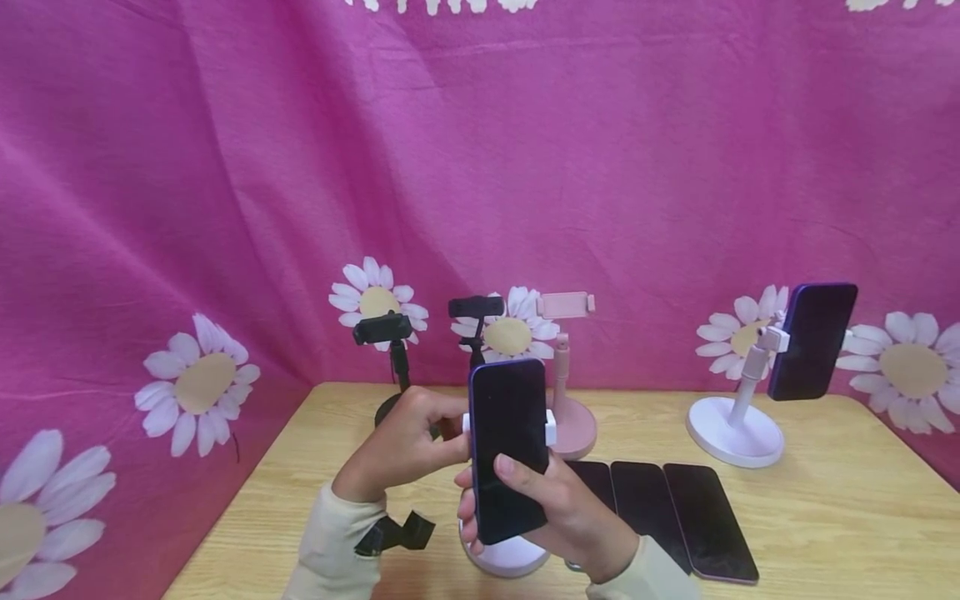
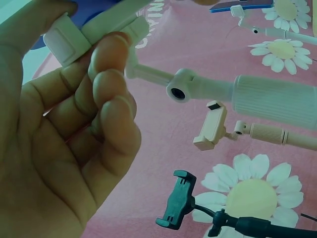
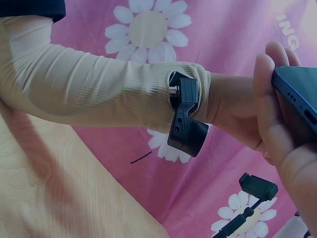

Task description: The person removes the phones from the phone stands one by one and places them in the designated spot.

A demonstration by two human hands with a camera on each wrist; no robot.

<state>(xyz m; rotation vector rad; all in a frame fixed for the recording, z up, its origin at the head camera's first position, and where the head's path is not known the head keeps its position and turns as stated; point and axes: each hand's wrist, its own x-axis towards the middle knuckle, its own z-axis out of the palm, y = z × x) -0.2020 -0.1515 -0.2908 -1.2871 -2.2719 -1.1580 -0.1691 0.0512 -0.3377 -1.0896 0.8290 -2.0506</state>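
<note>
A dark smartphone with a blue edge [image 1: 512, 425] stands upright in the white clamp [image 1: 551, 428] of a white phone stand [image 1: 508, 560]. My right hand [image 1: 566, 504] grips its lower part, thumb across the screen and fingers behind. At the clamp's left side is my left hand [image 1: 411, 442]. The left wrist view shows its thumb and curled fingers pinching the clamp's end [image 2: 67, 42], with the white stem [image 2: 208, 89] running off to the right. In the right wrist view, the phone's lower edge [image 3: 299, 106] lies against the right hand's fingers.
Behind stand two black phone stands [image 1: 382, 329] and a pink one [image 1: 576, 429]. Back right, another white stand [image 1: 735, 433] carries a phone [image 1: 813, 342]. Several phones [image 1: 711, 521] lie side by side on the wooden table [image 1: 825, 483], right of my right hand. A pink flowered cloth [image 1: 600, 167] hangs behind.
</note>
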